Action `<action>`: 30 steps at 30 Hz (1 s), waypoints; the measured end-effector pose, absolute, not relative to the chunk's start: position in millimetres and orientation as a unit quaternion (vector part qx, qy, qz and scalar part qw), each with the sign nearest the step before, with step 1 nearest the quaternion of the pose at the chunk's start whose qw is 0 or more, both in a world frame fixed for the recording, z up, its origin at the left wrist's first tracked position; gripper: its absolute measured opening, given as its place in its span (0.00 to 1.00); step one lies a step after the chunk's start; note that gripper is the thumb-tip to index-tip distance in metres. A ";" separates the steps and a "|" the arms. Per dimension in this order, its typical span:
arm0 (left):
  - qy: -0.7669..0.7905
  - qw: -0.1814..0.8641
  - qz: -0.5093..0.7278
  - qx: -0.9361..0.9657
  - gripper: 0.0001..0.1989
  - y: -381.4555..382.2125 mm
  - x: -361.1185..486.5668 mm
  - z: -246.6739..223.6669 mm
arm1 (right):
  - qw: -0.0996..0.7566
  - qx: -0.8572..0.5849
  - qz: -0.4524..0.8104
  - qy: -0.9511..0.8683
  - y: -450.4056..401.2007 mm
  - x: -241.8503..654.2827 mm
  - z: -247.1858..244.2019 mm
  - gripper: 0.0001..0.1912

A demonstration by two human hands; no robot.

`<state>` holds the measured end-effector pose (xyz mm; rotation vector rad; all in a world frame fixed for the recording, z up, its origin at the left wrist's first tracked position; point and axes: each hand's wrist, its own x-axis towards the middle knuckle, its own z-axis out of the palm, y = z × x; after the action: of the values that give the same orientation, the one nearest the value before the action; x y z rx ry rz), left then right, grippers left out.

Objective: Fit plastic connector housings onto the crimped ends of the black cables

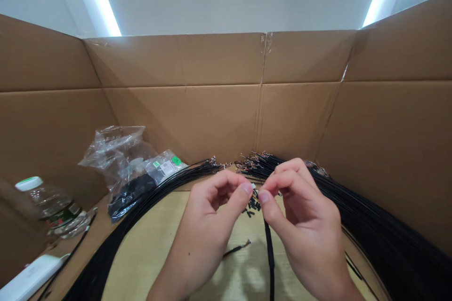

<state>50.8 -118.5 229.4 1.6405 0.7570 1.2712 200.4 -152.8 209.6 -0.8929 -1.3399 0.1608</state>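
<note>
My left hand (pixel 221 211) is closed in a pinch, with a small white connector (pixel 253 186) showing at its fingertips. Close beside it, my right hand (pixel 300 211) pinches the end of a black cable (pixel 270 254), which hangs down toward me. The fingers hide most of what lies between the two hands. Behind the fingertips, short black tubing pieces (pixel 250 213) lie in a small pile on the pale board (pixel 151 244). Another cable end (pixel 242 247) with thin coloured wires shows beside my left wrist.
Thick bundles of black cables curve along the left (pixel 137 211) and right (pixel 367 216). At left are clear plastic bags (pixel 120 150), a bottle (pixel 52 207) and a white power strip (pixel 31 277). Tall cardboard walls (pixel 183 117) enclose the back and sides.
</note>
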 end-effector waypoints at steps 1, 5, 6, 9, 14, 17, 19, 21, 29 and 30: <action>0.307 0.456 0.509 0.662 0.13 -118.4 50.3 229.5 | 0.684 -0.405 0.061 -0.603 -153.3 200.6 209.8 0.08; 0.308 0.480 0.489 0.660 0.14 -117.2 48.0 229.0 | 0.666 -0.423 0.043 -0.613 -154.3 201.5 208.7 0.09; 0.310 0.485 0.487 0.657 0.14 -116.8 47.6 228.7 | 0.664 -0.426 0.044 -0.613 -154.5 201.3 208.3 0.10; 0.314 0.493 0.485 0.651 0.13 -116.5 46.9 228.0 | 0.662 -0.433 0.040 -0.610 -155.2 200.0 207.0 0.10; 0.314 0.494 0.482 0.652 0.14 -117.4 47.4 228.9 | 0.665 -0.436 0.027 -0.606 -155.9 198.3 206.1 0.10; 0.320 0.490 0.481 0.653 0.14 -117.0 47.7 229.7 | 0.663 -0.434 0.024 -0.609 -156.0 198.1 205.8 0.09; 0.324 0.487 0.481 0.653 0.14 -116.9 47.8 230.1 | 0.664 -0.433 0.022 -0.609 -156.1 198.3 205.4 0.09; 0.325 0.485 0.481 0.654 0.14 -117.4 47.9 230.5 | 0.664 -0.433 0.016 -0.609 -156.1 198.6 205.3 0.09; 0.327 0.473 0.488 0.657 0.14 -120.1 47.4 230.6 | 0.660 -0.434 -0.026 -0.613 -156.5 196.7 206.3 0.09; 0.328 0.470 0.489 0.657 0.14 -120.1 47.5 230.3 | 0.657 -0.436 -0.037 -0.614 -156.7 196.3 206.5 0.09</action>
<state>47.5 -120.1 230.3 1.6105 0.8031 1.1984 196.3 -156.7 206.5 -0.9872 -1.3909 -0.0841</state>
